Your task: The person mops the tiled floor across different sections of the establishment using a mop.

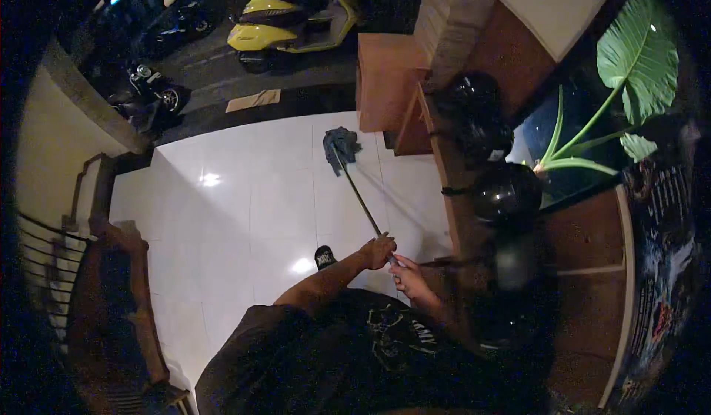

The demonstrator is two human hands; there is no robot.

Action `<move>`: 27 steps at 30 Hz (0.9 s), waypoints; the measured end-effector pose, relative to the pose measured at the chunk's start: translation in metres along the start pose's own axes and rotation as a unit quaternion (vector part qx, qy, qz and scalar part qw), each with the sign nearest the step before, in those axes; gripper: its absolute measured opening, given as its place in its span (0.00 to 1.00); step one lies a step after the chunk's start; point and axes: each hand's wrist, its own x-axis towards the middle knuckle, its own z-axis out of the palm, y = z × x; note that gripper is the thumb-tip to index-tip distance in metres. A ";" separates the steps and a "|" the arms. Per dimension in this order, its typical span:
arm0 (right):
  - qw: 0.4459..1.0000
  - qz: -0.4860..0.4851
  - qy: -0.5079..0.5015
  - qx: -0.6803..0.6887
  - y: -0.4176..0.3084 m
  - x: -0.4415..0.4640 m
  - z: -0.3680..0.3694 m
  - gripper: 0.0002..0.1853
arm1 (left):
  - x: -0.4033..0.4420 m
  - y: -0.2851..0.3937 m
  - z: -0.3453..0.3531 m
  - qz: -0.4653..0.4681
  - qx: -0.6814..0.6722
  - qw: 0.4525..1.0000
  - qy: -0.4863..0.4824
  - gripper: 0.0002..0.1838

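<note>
Left hand [381, 250] and right hand [410, 276], below centre of the frame, fingers wrapped round a mop handle [362, 201]; its grey mop head [341, 145] rests upper centre on white floor tiles [229, 219]

Black shirt [311, 348], pale print [423, 336], dark footwear [324, 256]

The mop [341, 148] meets the floor [222, 215] near its far edge; beyond that edge stands the scooter [268, 37]; past the right edge sit helmets [507, 191], then the plant [638, 58].
</note>
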 end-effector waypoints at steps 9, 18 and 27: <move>0.999 -0.009 0.035 0.016 -0.123 0.180 0.169 0.22 | -0.045 -0.159 -0.159 -0.062 0.012 0.997 0.049 0.49; 0.998 -0.038 0.056 -0.012 -0.195 0.286 0.233 0.05 | -0.070 -0.227 -0.253 -0.218 -0.065 0.973 0.041 0.47; 0.968 0.012 0.169 -0.185 -0.111 0.047 0.152 0.12 | -0.021 -0.167 -0.185 0.033 0.011 0.998 0.059 0.38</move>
